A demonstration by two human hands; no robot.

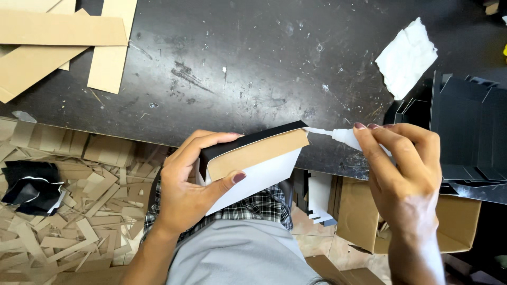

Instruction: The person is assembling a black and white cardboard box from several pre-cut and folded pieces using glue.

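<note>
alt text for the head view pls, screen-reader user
Seen from above, a left hand holds a folded black, brown and white box at the edge of a dark table, while the right hand points a white glue nozzle at its corner. Cardboard strips lie at the table's far left, scraps on the floor.

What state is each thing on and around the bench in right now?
Left hand: gripping the box piece.
Box piece: folded, held tilted at bench edge.
Right hand: holding the glue bottle.
Glue bottle: nozzle touching the box corner.
White cloth: crumpled, lying flat.
Cardboard strips: stacked loosely.
</note>
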